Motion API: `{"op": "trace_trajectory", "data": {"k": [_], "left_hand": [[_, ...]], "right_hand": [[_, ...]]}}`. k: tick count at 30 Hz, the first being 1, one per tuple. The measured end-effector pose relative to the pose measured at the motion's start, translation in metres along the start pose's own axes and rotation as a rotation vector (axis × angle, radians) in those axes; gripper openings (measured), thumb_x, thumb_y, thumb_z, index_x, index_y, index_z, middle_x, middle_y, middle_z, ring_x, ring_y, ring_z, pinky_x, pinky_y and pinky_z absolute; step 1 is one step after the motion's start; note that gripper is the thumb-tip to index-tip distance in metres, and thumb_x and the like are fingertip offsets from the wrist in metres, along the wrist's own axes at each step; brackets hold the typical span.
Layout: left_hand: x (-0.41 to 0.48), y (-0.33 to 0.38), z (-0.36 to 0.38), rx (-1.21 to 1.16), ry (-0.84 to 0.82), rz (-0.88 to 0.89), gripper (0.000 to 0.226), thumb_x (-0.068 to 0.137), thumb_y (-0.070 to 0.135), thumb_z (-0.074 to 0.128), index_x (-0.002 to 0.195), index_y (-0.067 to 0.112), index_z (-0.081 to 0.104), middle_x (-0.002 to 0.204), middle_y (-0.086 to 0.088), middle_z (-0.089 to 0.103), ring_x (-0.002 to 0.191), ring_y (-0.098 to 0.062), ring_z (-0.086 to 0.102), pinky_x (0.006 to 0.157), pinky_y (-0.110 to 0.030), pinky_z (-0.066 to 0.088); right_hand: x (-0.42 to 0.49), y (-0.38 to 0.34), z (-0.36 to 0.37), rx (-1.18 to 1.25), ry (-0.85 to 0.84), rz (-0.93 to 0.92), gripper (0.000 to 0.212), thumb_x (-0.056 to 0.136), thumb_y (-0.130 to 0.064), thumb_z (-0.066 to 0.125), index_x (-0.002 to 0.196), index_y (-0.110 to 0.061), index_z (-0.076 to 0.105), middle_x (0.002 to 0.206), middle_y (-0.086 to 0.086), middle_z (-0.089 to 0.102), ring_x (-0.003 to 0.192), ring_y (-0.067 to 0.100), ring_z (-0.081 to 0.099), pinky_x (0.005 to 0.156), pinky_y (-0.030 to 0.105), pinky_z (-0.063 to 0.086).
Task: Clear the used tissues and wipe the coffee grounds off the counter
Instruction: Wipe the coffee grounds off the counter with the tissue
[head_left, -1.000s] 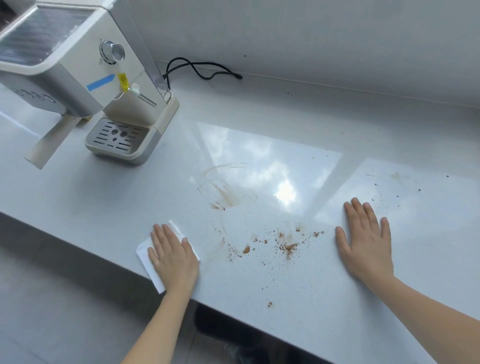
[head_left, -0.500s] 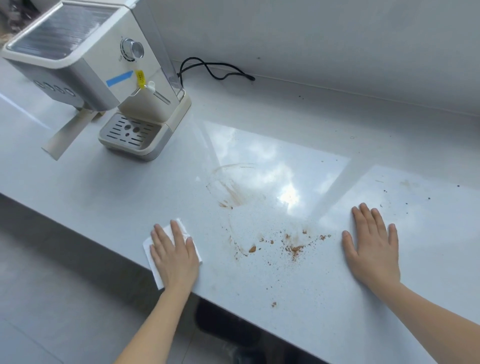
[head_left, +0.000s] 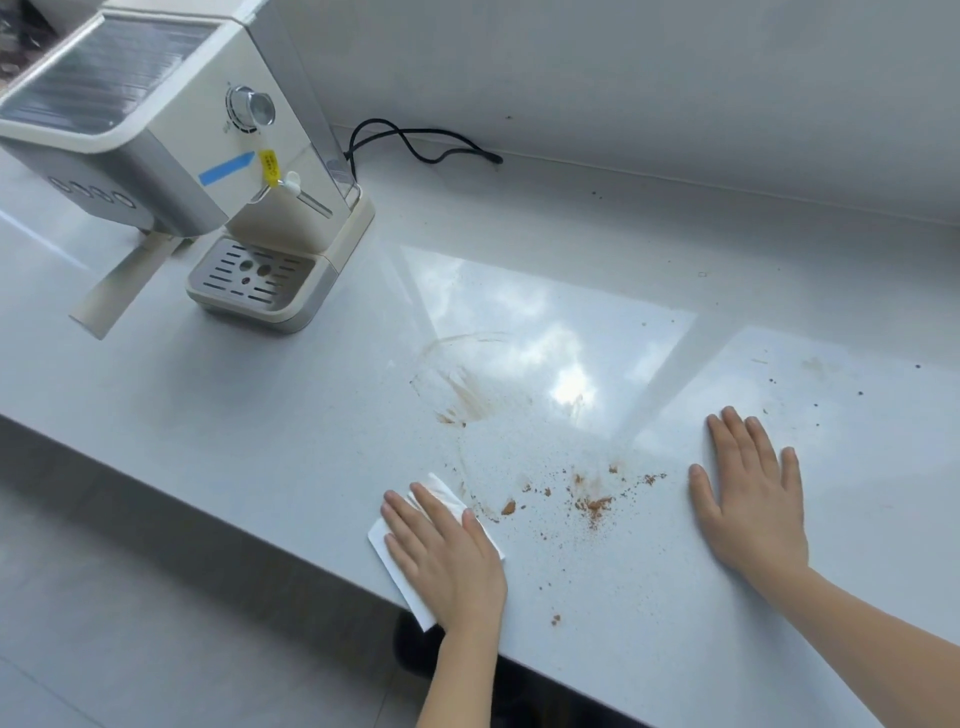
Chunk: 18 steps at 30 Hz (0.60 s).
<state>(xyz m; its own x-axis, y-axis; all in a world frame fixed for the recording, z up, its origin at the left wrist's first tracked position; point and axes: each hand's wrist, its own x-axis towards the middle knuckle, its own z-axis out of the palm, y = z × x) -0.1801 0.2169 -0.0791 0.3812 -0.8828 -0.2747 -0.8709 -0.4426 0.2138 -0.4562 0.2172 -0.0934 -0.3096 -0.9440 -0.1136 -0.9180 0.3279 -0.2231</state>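
While both hands lie flat on the counter, each line below covers one part of the scene.

Left hand: the left hand (head_left: 441, 551) presses palm-down on a folded white tissue (head_left: 397, 561) at the near edge of the counter (head_left: 260, 441); fingers are extended and slightly spread, pinning the tissue rather than pinching it.

Right hand: the right hand (head_left: 750, 499) rests open and flat on bare counter, holding nothing.

Coffee grounds: brown coffee grounds (head_left: 592, 501) are scattered between the two hands, just right of the tissue; one clump lies just beside the left fingertips.

Key relation: the grounds lie to the right of the tissue, so a rightward sweep looks likely; the left hand is nearer and already has the tissue.

Smear: a curved brown smear (head_left: 467, 400) sits farther back, beyond the grounds.

Stray specks: dark specks (head_left: 815, 405) lie far right, past the right hand.

Coffee machine: a cream coffee machine (head_left: 182, 156) stands far left, well apart.

Writing: blue tape and a yellow tag show on the machine; any text is too small to read.
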Motion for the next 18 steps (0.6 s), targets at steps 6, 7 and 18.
{"op": "trace_trajectory", "data": {"k": [6, 7, 18], "left_hand": [[0.069, 0.010, -0.007, 0.024, 0.045, 0.055, 0.065, 0.100, 0.033, 0.029, 0.149, 0.002, 0.000, 0.159, -0.022, -0.005, 0.148, -0.031, -0.006, 0.119, -0.044, -0.002], [0.080, 0.010, -0.010, 0.021, 0.044, 0.079, 0.065, 0.100, 0.033, 0.029, 0.150, 0.002, 0.000, 0.159, -0.021, -0.006, 0.148, -0.030, -0.007, 0.119, -0.043, -0.003], [0.208, -0.004, -0.052, 0.151, -0.141, 0.784, 0.062, 0.097, 0.036, 0.019, 0.151, 0.012, -0.003, 0.159, 0.002, -0.012, 0.145, -0.008, -0.013, 0.118, -0.030, -0.009]], "right_hand": [[0.000, 0.002, 0.001, -0.003, -0.001, 0.002, 0.064, 0.091, -0.048, 0.017, 0.152, -0.028, 0.011, 0.160, -0.011, 0.006, 0.146, 0.005, -0.005, 0.119, 0.040, -0.003], [0.000, 0.002, 0.001, -0.006, -0.003, -0.001, 0.064, 0.092, -0.048, 0.017, 0.152, -0.028, 0.011, 0.160, -0.012, 0.005, 0.146, 0.005, -0.006, 0.119, 0.039, -0.004], [0.001, 0.001, 0.000, -0.019, 0.002, -0.007, 0.063, 0.093, -0.046, 0.018, 0.152, -0.026, 0.012, 0.160, -0.010, 0.005, 0.147, 0.007, -0.004, 0.119, 0.042, -0.001]]}}
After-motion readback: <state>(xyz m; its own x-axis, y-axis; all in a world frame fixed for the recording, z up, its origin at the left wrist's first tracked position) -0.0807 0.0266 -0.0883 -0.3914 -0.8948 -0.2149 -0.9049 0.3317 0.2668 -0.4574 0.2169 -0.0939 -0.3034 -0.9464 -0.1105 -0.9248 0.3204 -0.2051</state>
